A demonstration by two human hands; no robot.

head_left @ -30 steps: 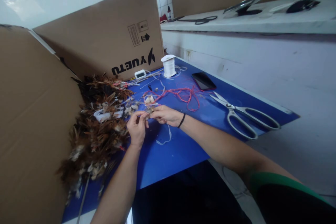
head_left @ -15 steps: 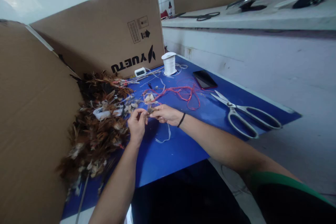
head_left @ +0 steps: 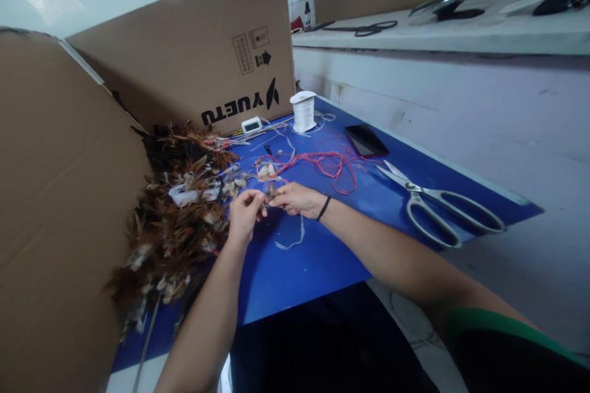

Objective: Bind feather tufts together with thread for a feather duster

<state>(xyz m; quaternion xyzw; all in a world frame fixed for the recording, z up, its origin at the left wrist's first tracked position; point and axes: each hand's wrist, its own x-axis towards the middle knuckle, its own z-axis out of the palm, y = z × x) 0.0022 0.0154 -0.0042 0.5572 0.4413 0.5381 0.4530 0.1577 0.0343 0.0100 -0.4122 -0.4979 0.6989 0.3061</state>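
Over the middle of the blue table (head_left: 313, 264), my two hands meet around a small feather tuft (head_left: 271, 192). My right hand (head_left: 297, 198), with a black band at the wrist, pinches the tuft. My left hand (head_left: 246, 212) is closed in a pinch at the tuft's left side; what lies between its fingertips is too small to make out. A thin white ribbon (head_left: 295, 242) hangs below my right hand onto the table. Beyond the hands lie pink string (head_left: 338, 166) and a pale fluffy piece (head_left: 266, 170). Brown feather bundles (head_left: 170, 227) are heaped left of my left hand.
Large scissors (head_left: 415, 187) lie open at the right, near a dark phone (head_left: 366, 140). A white ribbon spool (head_left: 303, 112) and a small white device (head_left: 251, 125) stand at the back. Cardboard (head_left: 184, 43) borders the back and left; a white ledge (head_left: 442, 31) runs along the right.
The whole view has shifted slightly, with the things on the table appearing further right. Both hands stay together at the tuft, with the left fingers slightly changed in pose.
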